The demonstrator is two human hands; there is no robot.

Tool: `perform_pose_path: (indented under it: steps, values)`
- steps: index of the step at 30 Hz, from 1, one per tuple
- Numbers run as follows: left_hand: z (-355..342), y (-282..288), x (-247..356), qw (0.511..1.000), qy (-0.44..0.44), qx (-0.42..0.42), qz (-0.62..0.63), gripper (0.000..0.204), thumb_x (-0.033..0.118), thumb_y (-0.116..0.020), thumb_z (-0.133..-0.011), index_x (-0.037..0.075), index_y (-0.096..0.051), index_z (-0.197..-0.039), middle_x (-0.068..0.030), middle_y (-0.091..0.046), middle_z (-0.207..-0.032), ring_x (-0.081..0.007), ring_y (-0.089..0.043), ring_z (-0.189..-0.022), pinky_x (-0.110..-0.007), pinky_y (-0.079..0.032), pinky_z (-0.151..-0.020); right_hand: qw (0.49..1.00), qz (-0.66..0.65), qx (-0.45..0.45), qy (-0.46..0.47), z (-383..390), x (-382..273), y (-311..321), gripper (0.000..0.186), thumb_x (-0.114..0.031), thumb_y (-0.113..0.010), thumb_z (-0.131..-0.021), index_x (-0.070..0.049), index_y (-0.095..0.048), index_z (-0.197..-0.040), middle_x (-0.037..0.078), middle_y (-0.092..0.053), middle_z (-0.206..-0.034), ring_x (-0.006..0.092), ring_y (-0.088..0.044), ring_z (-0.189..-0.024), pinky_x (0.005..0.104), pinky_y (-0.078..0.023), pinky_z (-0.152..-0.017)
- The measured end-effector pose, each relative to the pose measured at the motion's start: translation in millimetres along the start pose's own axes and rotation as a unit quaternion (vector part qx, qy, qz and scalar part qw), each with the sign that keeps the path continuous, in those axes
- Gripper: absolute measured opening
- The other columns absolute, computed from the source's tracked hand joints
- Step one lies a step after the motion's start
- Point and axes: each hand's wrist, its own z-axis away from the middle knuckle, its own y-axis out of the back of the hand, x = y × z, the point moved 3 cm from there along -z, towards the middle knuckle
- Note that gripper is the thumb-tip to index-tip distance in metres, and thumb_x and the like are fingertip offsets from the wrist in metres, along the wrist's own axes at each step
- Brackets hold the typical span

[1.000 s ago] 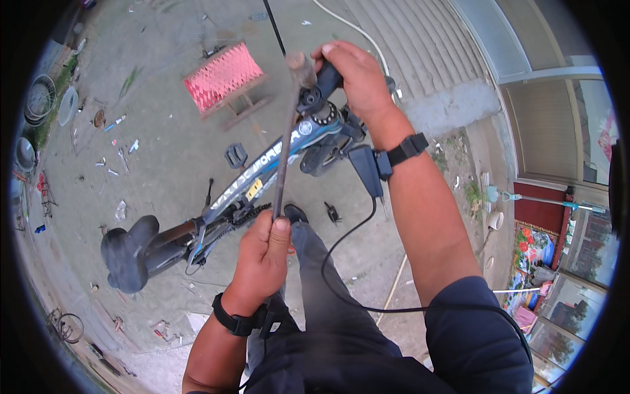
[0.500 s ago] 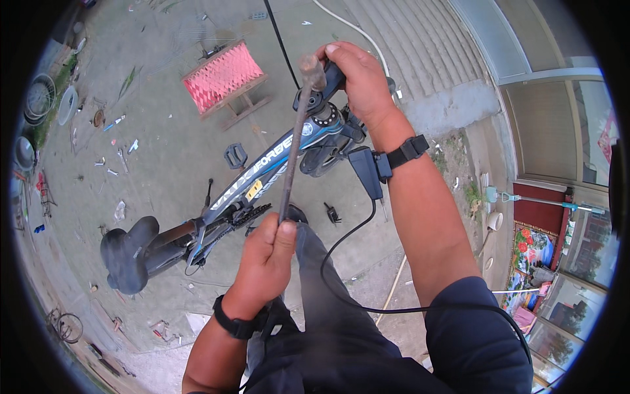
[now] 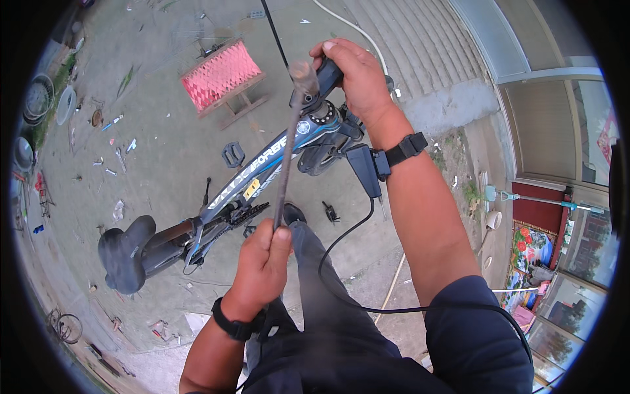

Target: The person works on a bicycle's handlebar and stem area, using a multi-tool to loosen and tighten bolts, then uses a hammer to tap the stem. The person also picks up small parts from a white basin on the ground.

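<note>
In my left hand [image 3: 261,259] is the handle of a hammer [image 3: 289,146], its fingers wrapped round the lower end. The blurred hammer head hovers over or beside a black bicycle stem [image 3: 326,77]; whether it touches, I cannot tell. My right hand [image 3: 357,75] is closed round the stem's far end, thumb on top. Below runs the grey-and-blue bicycle frame [image 3: 252,169], slanting from the stem down to a black saddle [image 3: 123,256] at the left. A ring of holes shows at the top of the head tube [image 3: 323,113]. Fingertips of the right hand are partly hidden.
A low stool with pink webbing [image 3: 222,73] stands beyond the bicycle. A loose pedal [image 3: 233,155] and a small black part [image 3: 331,211] lie on the concrete, with scattered tools at the left. Steps [image 3: 407,46] rise at the far right. A black cable hangs from my right wrist.
The hammer head has shifted slightly left and down and is blurred. The stem under my right hand has turned a little. My left hand has moved slightly left.
</note>
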Motion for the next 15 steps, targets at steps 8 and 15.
perform_pose_path:
  steps: [8,15]
  values:
    - [10.4,1.9,-10.6,0.999,-0.026,-0.003,-0.025,0.024,0.022,-0.052,-0.109,0.001,-0.056,-0.096,-0.0053,-0.055,-0.071,-0.0158,-0.049,-0.062,-0.032,-0.042,-0.058,1.0,-0.001,0.007,-0.01,2.0,1.8,-0.3,0.032,-0.031,-0.057,-0.102,-0.002,-0.07,-0.106,0.006,-0.067,-0.091,0.0139,-0.064,-0.086,0.0288,-0.054,-0.077]
    - [22.6,7.4,-19.0,0.999,0.034,0.034,-0.016,0.029,0.025,-0.044,-0.112,0.006,-0.049,-0.091,0.0013,-0.046,-0.07,-0.0061,-0.04,-0.059,-0.025,-0.033,-0.052,1.0,0.003,0.007,-0.007,1.8,1.2,-2.3,0.033,-0.032,-0.058,-0.102,-0.002,-0.07,-0.106,0.007,-0.068,-0.091,0.0148,-0.064,-0.084,0.0294,-0.054,-0.079]
